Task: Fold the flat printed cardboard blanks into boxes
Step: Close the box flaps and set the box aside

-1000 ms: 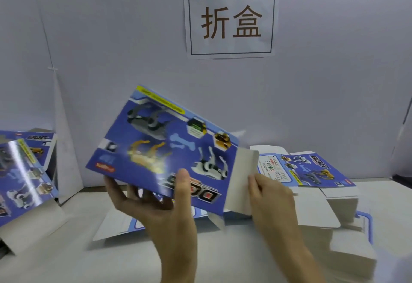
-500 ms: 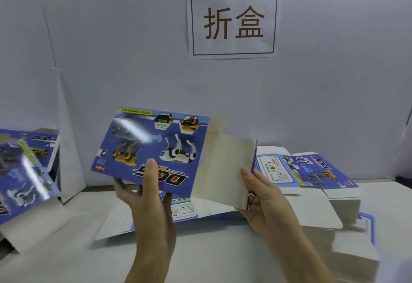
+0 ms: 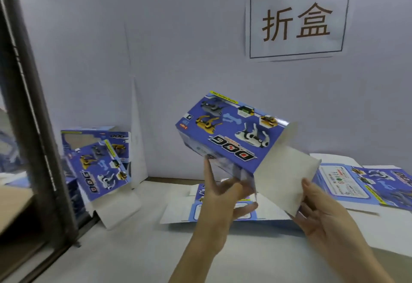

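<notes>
Covering the table (image 3: 124, 249): white sheet; paper sign (image 3: 297, 18) on wall.

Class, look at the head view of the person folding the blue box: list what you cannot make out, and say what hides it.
- Head view: the left hand is motion-blurred, so its grip under the blue box is unclear.
- The fingers of the right hand are hidden behind the grey flap.
- The flat blank on the table is partly covered by the left hand.
- The small print on the blank stack is too small to read.
</notes>
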